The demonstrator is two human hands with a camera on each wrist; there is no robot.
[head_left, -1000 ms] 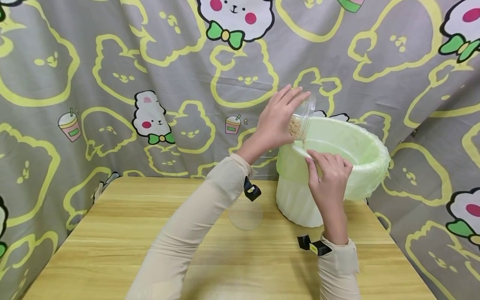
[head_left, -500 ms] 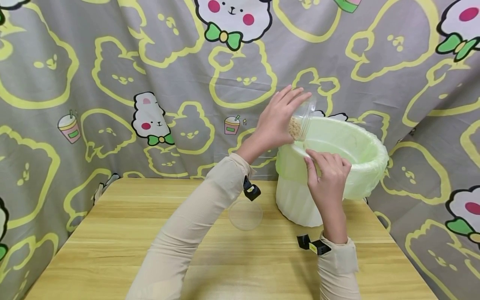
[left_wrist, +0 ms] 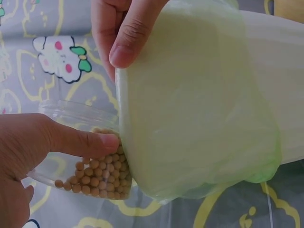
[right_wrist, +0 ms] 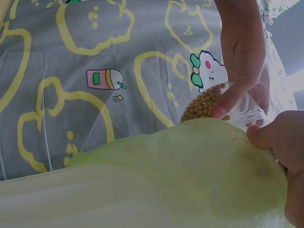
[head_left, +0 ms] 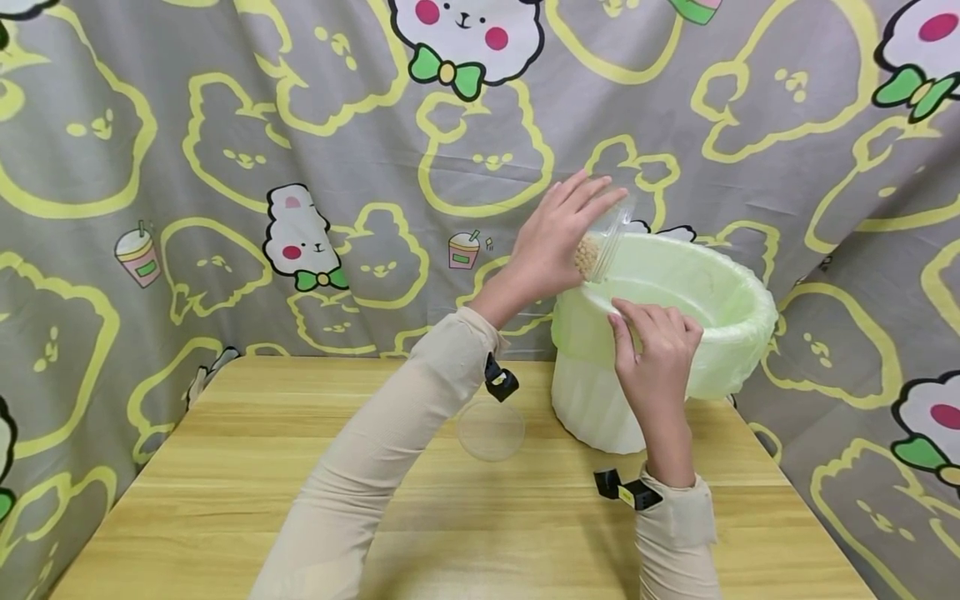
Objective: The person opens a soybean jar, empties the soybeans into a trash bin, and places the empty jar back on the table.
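My left hand [head_left: 551, 237] grips a clear plastic jar [left_wrist: 71, 110] tipped on its side, its mouth at the bin's rim. Small round tan balls [left_wrist: 102, 175] lie heaped along the jar's lower side toward the mouth. The pale trash bin [head_left: 596, 408] wears a light green bag [head_left: 731, 367] folded over its rim. My right hand [head_left: 660, 342] pinches the near rim through the bag, with its thumb outside and its fingers reaching inside, as the left wrist view shows. How many balls lie inside the bin is hidden.
A clear round lid [head_left: 491, 430] lies flat on the wooden table [head_left: 300, 475], left of the bin. Behind the table hangs a grey patterned curtain [head_left: 360, 167]. The bin stands near the table's right back area.
My left hand has tilted the jar slightly more toward the bin, its fingertips shifting a little right and down. My right hand keeps its place on the rim.
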